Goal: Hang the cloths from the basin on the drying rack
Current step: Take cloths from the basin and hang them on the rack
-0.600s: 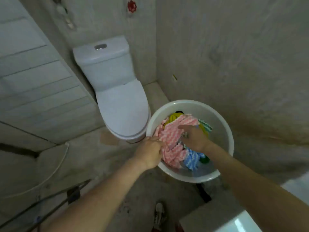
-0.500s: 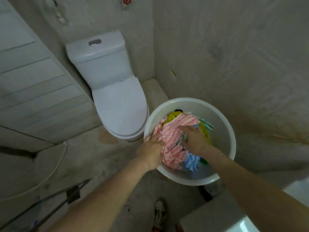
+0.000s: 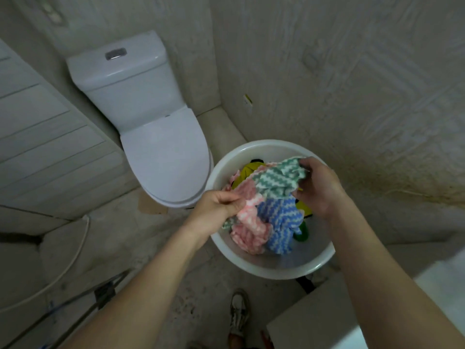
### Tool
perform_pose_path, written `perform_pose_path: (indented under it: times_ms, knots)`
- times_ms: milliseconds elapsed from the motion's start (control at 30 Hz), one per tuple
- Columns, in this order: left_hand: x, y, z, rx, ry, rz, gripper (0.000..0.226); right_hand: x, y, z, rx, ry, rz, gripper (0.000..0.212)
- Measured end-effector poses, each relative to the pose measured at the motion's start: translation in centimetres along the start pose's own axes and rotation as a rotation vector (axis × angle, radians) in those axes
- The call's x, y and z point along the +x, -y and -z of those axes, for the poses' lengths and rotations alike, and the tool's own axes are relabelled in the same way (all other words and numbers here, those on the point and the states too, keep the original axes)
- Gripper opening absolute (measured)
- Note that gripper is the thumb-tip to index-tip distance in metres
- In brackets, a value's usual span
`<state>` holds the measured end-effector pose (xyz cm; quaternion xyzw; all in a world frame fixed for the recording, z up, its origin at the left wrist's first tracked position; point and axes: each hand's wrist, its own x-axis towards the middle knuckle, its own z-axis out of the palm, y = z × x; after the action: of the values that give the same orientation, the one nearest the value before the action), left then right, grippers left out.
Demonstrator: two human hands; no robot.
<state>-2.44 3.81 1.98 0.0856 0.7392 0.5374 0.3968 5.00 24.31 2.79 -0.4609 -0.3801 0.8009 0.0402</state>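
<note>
My right hand has its grip clamped on the far corner of the green cloth, a green-and-white zigzag weave, raised above the heap. My left hand pinches the pink cloth, same wavy weave in pink and white, with a bit of green edge poking out under its fingers. Between my hands a blue cloth hangs crumpled, and yellow and bright green pieces peek out beneath. All of it sits in the white basin on the floor, just beside the toilet. A shoe shows below the basin.
</note>
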Motion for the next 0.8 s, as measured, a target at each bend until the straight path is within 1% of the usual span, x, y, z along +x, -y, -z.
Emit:
perform_pose_path:
  times_ms: [33, 67, 100, 167, 233, 267, 300, 333, 367, 400, 433, 467, 500, 533, 567, 600, 633, 667, 700, 733, 767, 800]
  knots:
    - [-0.3, -0.7, 0.2, -0.064, -0.008, -0.027, 0.019, 0.0, -0.1, 0.2, 0.059, 0.055, -0.038, 0.021]
    - [-0.7, -1.3, 0.4, -0.107, -0.013, -0.068, 0.015, -0.1, -0.2, 0.1, 0.056, 0.091, -0.052, 0.02]
    - [-1.0, -2.0, 0.6, -0.135, -0.015, -0.115, 0.011, -0.2, -0.5, -0.1, 0.027, 0.117, -0.039, 0.017]
    - [-1.5, -3.1, 0.8, -0.137, -0.011, -0.204, 0.012, -0.9, -0.9, -0.5, -0.052, 0.164, 0.054, 0.026]
    - [-1.7, -3.9, 0.8, -0.094, -0.012, -0.242, 0.013, -1.9, -1.3, -1.2, -0.11, 0.322, 0.135, 0.031]
    - [-1.7, -4.0, 1.0, -0.076, -0.015, -0.249, 0.014, -2.2, -1.5, -1.5, -0.171, 0.408, 0.15, 0.032]
    - [-1.6, -4.2, 1.1, -0.065, -0.021, -0.25, 0.015, -2.1, -1.6, -1.5, -0.274, 0.453, 0.155, 0.033]
    - [-1.6, -4.2, 1.4, -0.062, -0.041, -0.251, 0.018, -1.8, -1.7, -1.8, -0.445, 0.457, 0.18, 0.033]
    - [-1.5, -4.4, 1.8, -0.082, -0.066, -0.248, 0.02, -1.2, -1.7, -1.9, -0.687, 0.399, 0.251, 0.035]
    - [-1.3, -4.4, 2.1, -0.129, -0.096, -0.239, 0.023, -0.1, -2.0, -2.1, -0.984, 0.327, 0.341, 0.041]
    - [-1.3, -4.4, 2.4, -0.196, -0.127, -0.218, 0.026, 1.4, -2.9, -2.3, -1.282, 0.29, 0.412, 0.052]
    - [-1.4, -4.3, 2.7, -0.248, -0.156, -0.195, 0.027, 2.7, -4.2, -2.5, -1.516, 0.277, 0.426, 0.061]
    - [-1.6, -4.2, 2.8, -0.274, -0.183, -0.176, 0.026, 3.9, -5.8, -2.7, -1.679, 0.254, 0.406, 0.062]
    - [-1.8, -3.9, 3.0, -0.27, -0.207, -0.161, 0.023, 5.1, -7.5, -2.9, -1.794, 0.192, 0.411, 0.056]
    - [-2.0, -3.5, 3.1, -0.255, -0.212, -0.144, 0.02, 5.9, -8.7, -2.9, -1.866, 0.083, 0.437, 0.045]
    - [-2.2, -3.1, 3.4, -0.235, -0.206, -0.123, 0.018, 6.2, -9.4, -3.2, -1.869, -0.02, 0.472, 0.036]
    - [-2.5, -2.7, 3.7, -0.21, -0.196, -0.103, 0.018, 6.0, -9.4, -3.4, -1.817, -0.082, 0.536, 0.029]
    - [-2.7, -2.3, 3.9, -0.19, -0.194, -0.088, 0.019, 5.7, -8.9, -3.5, -1.715, -0.08, 0.618, 0.023]
    - [-2.9, -2.0, 4.2, -0.176, -0.207, -0.076, 0.018, 5.0, -7.7, -3.8, -1.572, -0.022, 0.663, 0.018]
    - [-3.0, -1.8, 4.3, -0.169, -0.235, -0.073, 0.017, 4.1, -6.4, -4.0, -1.389, 0.044, 0.687, 0.019]
    - [-3.3, -1.7, 4.5, -0.171, -0.269, -0.073, 0.017, 2.5, -4.9, -4.6, -1.149, 0.094, 0.652, 0.02]
    - [-3.5, -1.8, 4.5, -0.179, -0.29, -0.073, 0.018, 0.9, -3.9, -4.9, -0.88, 0.143, 0.559, 0.018]
